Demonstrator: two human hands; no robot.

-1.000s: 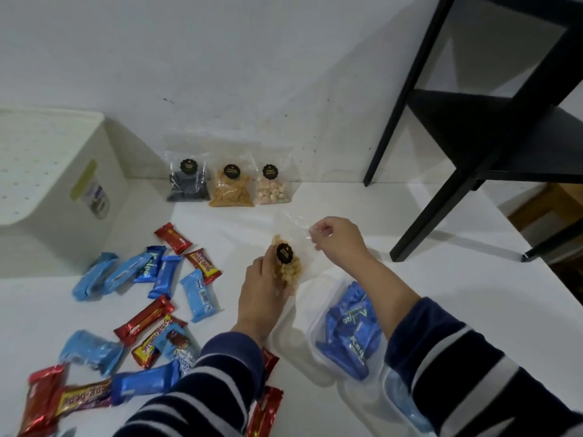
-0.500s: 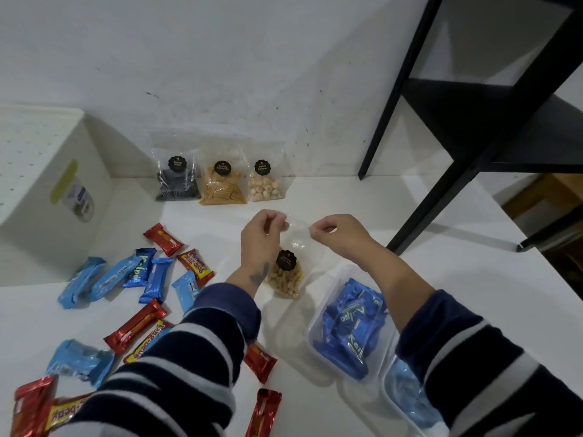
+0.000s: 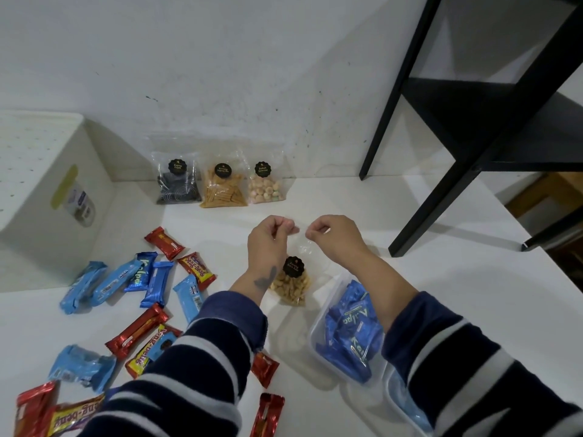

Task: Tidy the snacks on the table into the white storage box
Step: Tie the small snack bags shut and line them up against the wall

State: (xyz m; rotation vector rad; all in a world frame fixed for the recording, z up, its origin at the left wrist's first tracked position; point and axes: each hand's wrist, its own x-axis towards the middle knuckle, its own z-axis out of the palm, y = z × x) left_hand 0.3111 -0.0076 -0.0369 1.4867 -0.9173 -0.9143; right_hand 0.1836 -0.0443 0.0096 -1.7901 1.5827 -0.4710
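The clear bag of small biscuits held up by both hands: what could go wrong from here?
1. The left hand and right hand only pinch the top edge of the clear bag; such a thin grip might slip, and the bag could drop onto the table.
2. If the hands pull apart, the top may open and biscuits could spill.
3. The sleeves hang low over the red bars and might sweep them away.

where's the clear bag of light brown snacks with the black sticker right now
In the head view, the clear snack bag hangs near the table's middle, its top pinched by the left hand and right hand, just left of the clear tub of blue packets.
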